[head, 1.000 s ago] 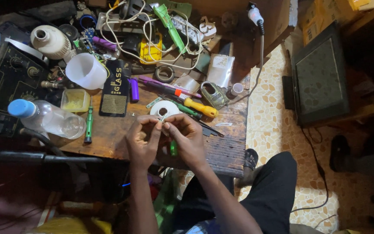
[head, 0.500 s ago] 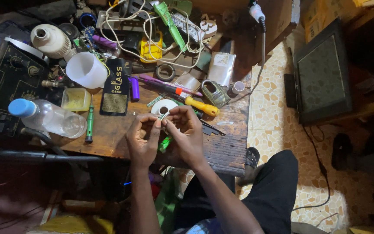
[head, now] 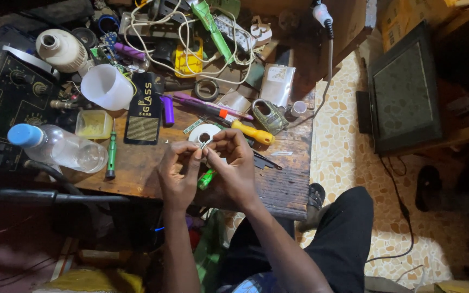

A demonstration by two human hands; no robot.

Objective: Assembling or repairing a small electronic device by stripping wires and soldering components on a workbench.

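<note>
— What are the hands doing?
— Left hand (head: 177,173) and right hand (head: 233,163) pinch a small metal piece (head: 206,144) together, just near of the white tape roll (head: 204,134) on the wooden bench (head: 137,173).

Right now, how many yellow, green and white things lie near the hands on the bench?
Yellow: 2, screwdriver handle, small tub
Green: 2, pen-shaped tool, tool under the hands
White: 2, tape roll, cup
Total: 6

left hand (head: 177,173) – fingers opened slightly; right hand (head: 234,163) – raised small metal piece (head: 206,143)
</note>
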